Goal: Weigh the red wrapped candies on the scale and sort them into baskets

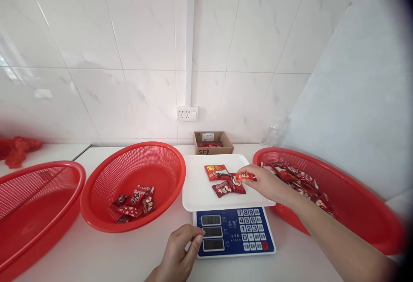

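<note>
My right hand (263, 182) is over the scale's white tray (193, 187), its fingers pinching a small red snack packet (245, 176). Below and left of those fingertips, several red and dark-red snack packets (222, 187) lie on the tray, partly overlapping. My left hand (183, 249) is curled at the left edge of the scale's blue panel (234, 234), thumb and forefinger close together beside the displays. Nothing shows between the left fingers.
On the left, a red basket (92, 200) holds several packets. Another red basket (77, 170) stands farther left. To the right, a red basket (355, 179) contains many packets. Behind the scale are a cardboard box (214, 150) and, near the wall, a clear plastic item (271, 136).
</note>
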Available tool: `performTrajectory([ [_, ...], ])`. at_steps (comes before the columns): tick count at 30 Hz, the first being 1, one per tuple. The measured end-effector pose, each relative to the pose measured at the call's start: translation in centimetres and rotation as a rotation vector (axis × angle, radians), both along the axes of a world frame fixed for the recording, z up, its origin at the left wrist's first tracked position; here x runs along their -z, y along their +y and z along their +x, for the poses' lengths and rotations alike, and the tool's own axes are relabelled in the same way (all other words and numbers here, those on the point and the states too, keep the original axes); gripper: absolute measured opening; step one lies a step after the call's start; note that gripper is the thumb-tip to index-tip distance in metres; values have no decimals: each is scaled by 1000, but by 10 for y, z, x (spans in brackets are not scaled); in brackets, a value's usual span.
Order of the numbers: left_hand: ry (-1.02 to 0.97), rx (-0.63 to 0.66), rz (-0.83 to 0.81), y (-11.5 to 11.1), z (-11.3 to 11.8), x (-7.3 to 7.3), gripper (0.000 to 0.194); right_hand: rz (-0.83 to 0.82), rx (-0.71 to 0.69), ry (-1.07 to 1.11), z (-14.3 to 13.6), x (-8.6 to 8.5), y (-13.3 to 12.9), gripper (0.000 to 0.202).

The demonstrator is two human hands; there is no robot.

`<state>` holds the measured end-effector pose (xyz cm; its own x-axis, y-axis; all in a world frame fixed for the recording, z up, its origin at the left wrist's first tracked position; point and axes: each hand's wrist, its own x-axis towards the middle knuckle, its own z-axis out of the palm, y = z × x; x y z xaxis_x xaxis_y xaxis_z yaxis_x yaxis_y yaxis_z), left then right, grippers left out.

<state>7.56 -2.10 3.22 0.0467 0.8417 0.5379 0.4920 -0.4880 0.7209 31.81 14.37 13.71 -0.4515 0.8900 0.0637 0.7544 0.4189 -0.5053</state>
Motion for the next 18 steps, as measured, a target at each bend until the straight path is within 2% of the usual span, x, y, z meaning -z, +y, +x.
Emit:
performTrajectory([
  [7,2,-10,6,1,-1,-1,19,-80,-110,212,-22,16,-6,30],
  [12,9,-4,2,1,0,1,18,-85,-136,299,-43,25,-12,39],
  [14,7,-2,5,0,0,0,17,-54,-150,273,-46,28,-15,41],
  [18,4,-7,4,-1,0,-2,18,3,-149,88,-42,33,-23,41],
])
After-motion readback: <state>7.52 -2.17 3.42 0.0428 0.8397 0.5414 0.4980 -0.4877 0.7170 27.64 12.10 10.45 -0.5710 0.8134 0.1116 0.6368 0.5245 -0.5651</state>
